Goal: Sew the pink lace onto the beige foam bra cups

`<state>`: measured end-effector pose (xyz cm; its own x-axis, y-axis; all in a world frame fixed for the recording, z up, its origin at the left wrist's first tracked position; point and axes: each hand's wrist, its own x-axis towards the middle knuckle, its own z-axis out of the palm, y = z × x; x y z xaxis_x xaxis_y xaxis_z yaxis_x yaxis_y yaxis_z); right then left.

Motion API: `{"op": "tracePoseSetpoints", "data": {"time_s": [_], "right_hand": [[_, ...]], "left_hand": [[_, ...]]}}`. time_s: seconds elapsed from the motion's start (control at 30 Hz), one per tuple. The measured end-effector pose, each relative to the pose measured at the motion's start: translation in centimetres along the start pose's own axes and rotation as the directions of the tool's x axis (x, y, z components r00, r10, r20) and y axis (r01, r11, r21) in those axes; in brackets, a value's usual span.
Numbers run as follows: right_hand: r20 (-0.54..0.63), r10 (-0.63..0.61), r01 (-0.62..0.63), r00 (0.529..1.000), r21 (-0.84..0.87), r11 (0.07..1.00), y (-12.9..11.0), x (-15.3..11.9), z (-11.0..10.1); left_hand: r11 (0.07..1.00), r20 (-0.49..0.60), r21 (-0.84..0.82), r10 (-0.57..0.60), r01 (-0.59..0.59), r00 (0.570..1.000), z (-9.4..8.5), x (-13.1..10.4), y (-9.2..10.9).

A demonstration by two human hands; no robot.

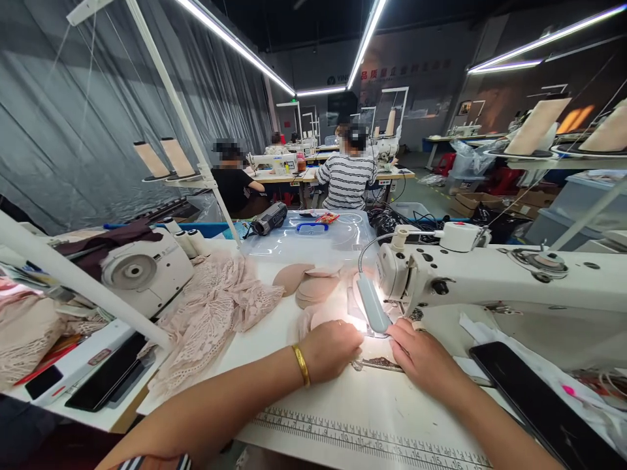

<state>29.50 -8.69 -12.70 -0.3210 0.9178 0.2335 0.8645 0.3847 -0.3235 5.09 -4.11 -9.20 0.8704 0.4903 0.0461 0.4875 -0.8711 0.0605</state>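
My left hand [333,350], with a gold bangle at the wrist, is closed at the near edge of a pale beige fabric piece [326,316] on the sewing machine bed. My right hand [425,358] reaches in from the right, fingers curled and drawn together beside the needle area; what they pinch is hidden. Between the hands hangs a grey lamp head [373,305], lighting the work brightly and covering part of it. The white sewing machine [480,274] stands to the right. Several beige oval pads [316,290] lie stacked beyond my left hand.
Beige lace fabric [220,300] is heaped at left. A printed ruler [353,436] runs along the front edge. At right lies a black phone [533,391]. A clear plastic box [308,238] stands behind the table. Two persons sit at machines ahead.
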Motion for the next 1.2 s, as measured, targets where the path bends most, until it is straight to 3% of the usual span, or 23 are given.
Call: {"op": "tracePoseSetpoints", "data": {"time_s": [0.1, 0.23, 0.43, 0.7, 0.93, 1.2], "right_hand": [[-0.002, -0.002, 0.002, 1.000, 0.001, 1.000, 0.1, -0.1, 0.1], [-0.006, -0.011, 0.011, 1.000, 0.001, 1.000, 0.3, -0.1, 0.2], [-0.009, -0.013, 0.013, 1.000, 0.004, 1.000, 0.6, -0.2, 0.3], [-0.031, -0.029, 0.029, 0.999, 0.005, 1.000, 0.7, -0.2, 0.4], [-0.045, -0.047, 0.046, 0.998, -0.009, 0.999, 0.5, -0.2, 0.4], [-0.118, -0.099, 0.095, 0.988, -0.038, 0.995, -0.2, -0.3, 0.3]], "left_hand": [[1.000, -0.002, 0.013, -0.016, 0.016, 1.000, 0.0, 1.8, 0.0], [0.994, -0.010, 0.062, 0.089, -0.088, 0.996, 0.2, 3.2, -0.2], [0.992, -0.139, 0.077, 0.114, -0.104, 0.984, 1.3, 3.5, 0.1], [0.997, -0.169, -0.009, 0.073, -0.076, 0.983, 1.1, 4.1, -0.1], [0.994, -0.150, -0.032, -0.112, 0.108, 0.982, 1.0, 3.8, -0.1], [0.979, 0.020, 0.112, -0.175, 0.172, 0.984, 0.7, 3.3, 0.1]]}}
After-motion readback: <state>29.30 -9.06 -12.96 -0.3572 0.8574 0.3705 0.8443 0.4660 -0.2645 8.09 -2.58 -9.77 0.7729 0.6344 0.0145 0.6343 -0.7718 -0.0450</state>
